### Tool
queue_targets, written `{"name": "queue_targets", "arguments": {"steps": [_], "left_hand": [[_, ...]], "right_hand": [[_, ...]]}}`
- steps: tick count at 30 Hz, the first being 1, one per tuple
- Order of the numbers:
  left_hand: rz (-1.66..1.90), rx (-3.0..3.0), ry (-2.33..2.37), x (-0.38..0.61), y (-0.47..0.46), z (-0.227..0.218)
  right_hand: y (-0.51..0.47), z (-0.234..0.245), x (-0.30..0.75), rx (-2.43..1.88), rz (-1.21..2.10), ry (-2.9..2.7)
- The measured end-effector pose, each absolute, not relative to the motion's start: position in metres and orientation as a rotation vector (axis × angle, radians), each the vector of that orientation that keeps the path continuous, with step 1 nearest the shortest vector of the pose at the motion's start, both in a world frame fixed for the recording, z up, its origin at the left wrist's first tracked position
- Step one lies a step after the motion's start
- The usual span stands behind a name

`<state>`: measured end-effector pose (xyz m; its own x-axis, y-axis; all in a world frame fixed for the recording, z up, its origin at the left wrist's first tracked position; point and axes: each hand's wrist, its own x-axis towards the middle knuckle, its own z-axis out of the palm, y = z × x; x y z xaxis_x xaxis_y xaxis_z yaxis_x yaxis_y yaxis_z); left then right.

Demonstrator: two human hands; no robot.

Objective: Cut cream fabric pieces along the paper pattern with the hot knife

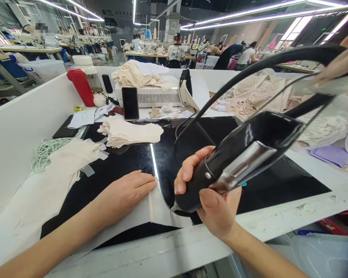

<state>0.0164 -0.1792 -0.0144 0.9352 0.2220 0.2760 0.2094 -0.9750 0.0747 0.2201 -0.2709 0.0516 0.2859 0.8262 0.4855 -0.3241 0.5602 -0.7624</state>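
Note:
My right hand (211,193) is wrapped round the black handle of a hand-held corded tool (243,150) with a shiny metal part; its tip rests on a white piece of fabric (162,210) near the front edge. My left hand (124,193) lies flat with fingers stretched out on that same white piece, pressing it onto the glossy black work surface (278,181). The tool's black cable (249,71) arcs up to the right.
A stack of cream fabric pieces (130,133) lies mid-table, loose cream fabric (60,166) and white cord (46,150) at left. Behind stand a phone (130,102), a white box (153,94), a red bottle (81,87). White partition walls (17,127) enclose the bench. Other people work far back.

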Motion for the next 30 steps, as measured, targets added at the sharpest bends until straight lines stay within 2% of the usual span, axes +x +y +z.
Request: {"name": "queue_targets", "arguments": {"steps": [12, 21, 30], "left_hand": [[0.612, 3.073, 0.351, 0.016, -0.186, -0.014], [0.671, 3.054, 0.385, 0.016, -0.189, -0.019], [0.636, 2.991, 0.391, 0.018, -0.193, -0.019]], "right_hand": [[-0.268, 0.049, 0.227, -0.590, 0.877, -1.014], [-0.235, 0.056, 0.223, -0.634, 0.693, -0.935], [-0.215, 0.050, 0.214, -0.648, 0.690, -0.970]]}}
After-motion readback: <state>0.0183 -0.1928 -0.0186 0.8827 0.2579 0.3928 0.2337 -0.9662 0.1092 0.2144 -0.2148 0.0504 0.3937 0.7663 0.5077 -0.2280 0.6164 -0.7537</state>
